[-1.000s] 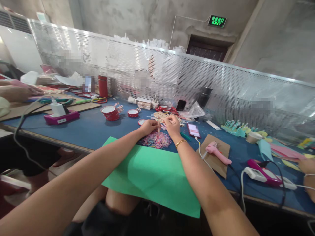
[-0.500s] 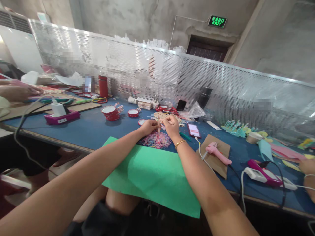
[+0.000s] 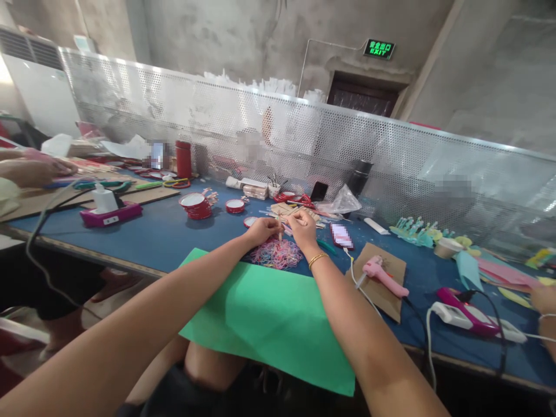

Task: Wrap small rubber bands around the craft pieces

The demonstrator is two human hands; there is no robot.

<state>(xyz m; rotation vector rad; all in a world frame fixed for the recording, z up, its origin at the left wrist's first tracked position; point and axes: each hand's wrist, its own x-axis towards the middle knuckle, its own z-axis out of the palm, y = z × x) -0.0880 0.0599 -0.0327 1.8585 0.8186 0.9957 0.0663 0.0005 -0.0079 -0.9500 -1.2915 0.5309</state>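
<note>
In the head view my left hand [image 3: 263,231] is closed on a thin pale stick [image 3: 280,227], which stands roughly upright between my two hands. Close by on the right, my right hand [image 3: 303,227] has its fingers pinched together near the top of the stick; what is between them is too small to make out. Just below both hands lies a tangled heap of thin pink, blue and purple strands [image 3: 277,255]. A green sheet [image 3: 269,321] spreads from the table's front edge over my lap, under my forearms.
Round red-sided stacks [image 3: 196,207] stand to the left. On the right are a phone [image 3: 342,236], a pink glue gun [image 3: 384,275] on cardboard [image 3: 393,310], and a purple power strip [image 3: 471,315]. A perforated metal screen [image 3: 295,139] runs behind. Other people's hands [image 3: 32,171] show at both sides.
The view has tilted slightly, so the scene sits a little lower. My hands keep almost the same place around the stick, with only small finger movement.
</note>
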